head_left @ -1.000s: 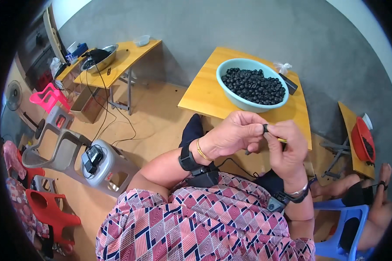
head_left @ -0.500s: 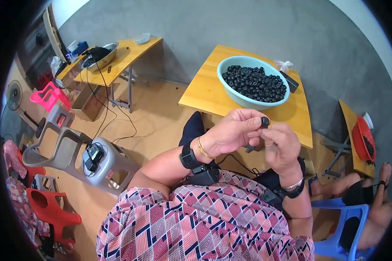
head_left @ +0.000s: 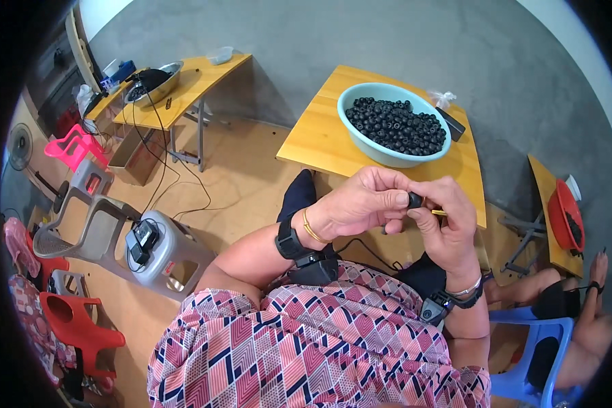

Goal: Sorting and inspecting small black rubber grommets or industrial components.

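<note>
Above the near edge of the small wooden table, my left hand (head_left: 364, 204) pinches a small round black rubber-like piece (head_left: 415, 200) between thumb and fingertips. My right hand (head_left: 445, 221) is closed beside it, its thumb and forefinger meeting at the piece's right side. Between those fingers shows a short, thin yellow stick (head_left: 439, 212); the rest of it is hidden in the hand. Just beyond both hands stands a light blue basin (head_left: 387, 160) holding many similar black pieces (head_left: 398, 126), some with a hole in the middle.
The basin rests on the wooden table (head_left: 313, 139); a dark box (head_left: 450, 124) and a clear plastic bag (head_left: 443, 100) lie behind it. At right are a red basin (head_left: 566, 214), a blue chair (head_left: 540, 333) and another person's arm (head_left: 597, 282). Grey stools (head_left: 177, 255) and cables are at left.
My right hand has turned and closed in on the black piece, and the yellow stick now shows between its fingers. My left hand keeps hold of the piece.
</note>
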### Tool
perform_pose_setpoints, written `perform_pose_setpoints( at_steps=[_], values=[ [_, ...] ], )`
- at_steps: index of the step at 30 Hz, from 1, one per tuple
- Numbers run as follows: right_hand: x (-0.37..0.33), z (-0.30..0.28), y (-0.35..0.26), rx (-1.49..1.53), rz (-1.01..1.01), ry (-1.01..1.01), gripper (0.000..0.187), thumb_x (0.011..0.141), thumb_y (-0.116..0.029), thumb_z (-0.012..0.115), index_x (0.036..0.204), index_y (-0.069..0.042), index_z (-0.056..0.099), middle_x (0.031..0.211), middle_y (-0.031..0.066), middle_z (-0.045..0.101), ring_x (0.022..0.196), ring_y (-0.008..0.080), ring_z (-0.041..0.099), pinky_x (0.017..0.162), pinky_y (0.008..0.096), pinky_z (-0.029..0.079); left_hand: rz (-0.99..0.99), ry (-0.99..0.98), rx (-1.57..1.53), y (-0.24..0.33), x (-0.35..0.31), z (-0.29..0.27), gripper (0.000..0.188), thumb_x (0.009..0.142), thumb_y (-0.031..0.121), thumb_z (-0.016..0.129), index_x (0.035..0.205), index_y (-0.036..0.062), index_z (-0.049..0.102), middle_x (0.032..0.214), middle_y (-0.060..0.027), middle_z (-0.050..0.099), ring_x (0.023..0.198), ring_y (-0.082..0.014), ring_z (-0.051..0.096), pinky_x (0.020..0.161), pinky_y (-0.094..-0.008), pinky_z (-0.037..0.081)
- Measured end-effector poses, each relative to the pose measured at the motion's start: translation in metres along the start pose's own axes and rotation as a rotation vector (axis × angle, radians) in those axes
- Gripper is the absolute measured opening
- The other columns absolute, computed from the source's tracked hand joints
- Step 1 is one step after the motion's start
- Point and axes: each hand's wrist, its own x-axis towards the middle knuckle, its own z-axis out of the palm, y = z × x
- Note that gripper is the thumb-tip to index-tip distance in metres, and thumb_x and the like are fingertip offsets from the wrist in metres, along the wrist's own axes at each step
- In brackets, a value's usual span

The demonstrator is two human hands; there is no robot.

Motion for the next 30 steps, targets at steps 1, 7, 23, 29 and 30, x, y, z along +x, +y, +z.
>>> perform_pose_setpoints(
  at_steps=[1, 7, 23, 29, 30],
  values=[
    [-0.002, 0.000, 0.001, 0.011, 0.003, 0.013, 0.028, 0.073, -0.001, 0.065, 0.101, -0.004, 0.058, 0.078, 0.0082, 0.055, 0.062, 0.0174, 0.053, 0.054, 0.0259, 0.043, 0.003, -0.033, -0.005, -0.001, 0.001, -0.003, 0.021, 0.084, 0.016, 0.059, 0.099, 0.0018, 0.058, 0.087, -0.0077, 0.061, 0.065, -0.0134, 0.056, 0.054, -0.0243, 0.046],
    [-0.007, 0.011, 0.007, -0.160, -0.176, 0.145, 0.036, 0.065, 0.009, 0.062, 0.099, -0.002, 0.059, 0.076, 0.0076, 0.055, 0.059, 0.0179, 0.054, 0.052, 0.0259, 0.044, 0.017, -0.025, -0.001, -0.006, 0.001, -0.006, 0.023, 0.085, 0.018, 0.056, 0.101, 0.0020, 0.057, 0.088, -0.0099, 0.062, 0.070, -0.0131, 0.057, 0.055, -0.0226, 0.045],
    [-0.025, -0.023, 0.015, -0.332, 0.049, 0.300, 0.024, 0.075, -0.001, 0.061, 0.098, -0.002, 0.057, 0.080, 0.0081, 0.056, 0.059, 0.0159, 0.053, 0.053, 0.0251, 0.043, 0.046, 0.191, 0.593, 0.016, 0.002, 0.035, 0.020, 0.085, 0.012, 0.056, 0.098, -0.0027, 0.057, 0.081, -0.0071, 0.060, 0.068, -0.0120, 0.058, 0.057, -0.0235, 0.047],
    [-0.115, -0.141, 0.117, -0.526, 0.538, 0.935, 0.019, 0.079, -0.012, 0.062, 0.095, 0.000, 0.059, 0.083, 0.0028, 0.058, 0.074, 0.0124, 0.053, 0.069, 0.0257, 0.043, 0.765, -0.562, 0.985, 0.041, -0.028, 0.091, 0.015, 0.083, 0.005, 0.050, 0.081, -0.0046, 0.062, 0.079, -0.0109, 0.060, 0.064, -0.0233, 0.058, 0.054, -0.0313, 0.048],
    [-0.137, -0.155, 0.136, -0.648, 0.657, 0.963, 0.022, 0.079, -0.014, 0.062, 0.095, 0.001, 0.059, 0.085, 0.0060, 0.060, 0.076, 0.0145, 0.055, 0.071, 0.0283, 0.044, 0.817, -0.620, 1.073, 0.044, -0.032, 0.104, 0.017, 0.083, 0.006, 0.049, 0.080, -0.0055, 0.061, 0.078, -0.0115, 0.060, 0.059, -0.0232, 0.057, 0.051, -0.0312, 0.048]
  ],
)
